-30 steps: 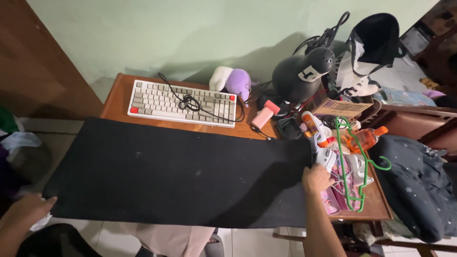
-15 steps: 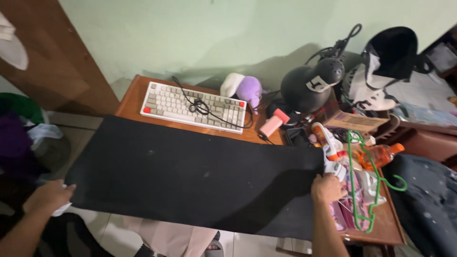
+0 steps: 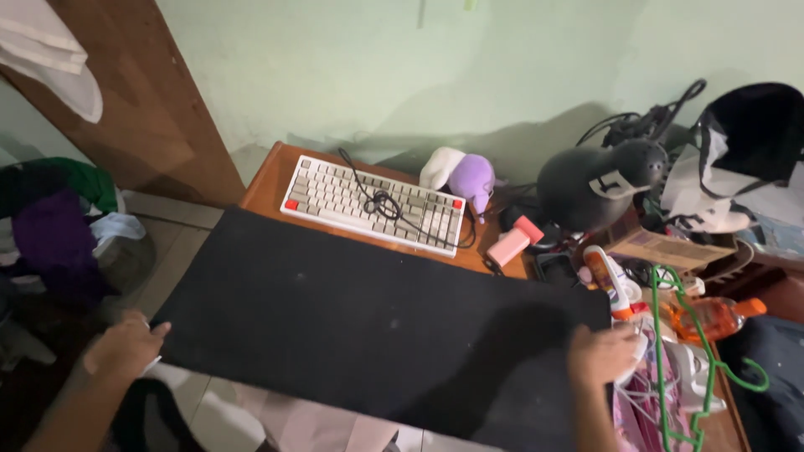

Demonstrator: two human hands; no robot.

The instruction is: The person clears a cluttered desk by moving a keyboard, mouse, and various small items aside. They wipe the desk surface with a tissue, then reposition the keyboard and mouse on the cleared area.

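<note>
Mat has shifted rightward over the surface; left hand and right hand each pinch an end.

Wooden desk against wall: black mat across front, keyboard just behind mat, plush and lamp right of keyboard.

The desk mat is plain black, flecked with a few pale specks. The keyboard has cream and grey keys with red corner keys and a black cable. The plush toy is purple and white. The desk lamp is black, the clothes hanger green, the bottle orange, the desk reddish-brown wood, the wall pale green.
</note>
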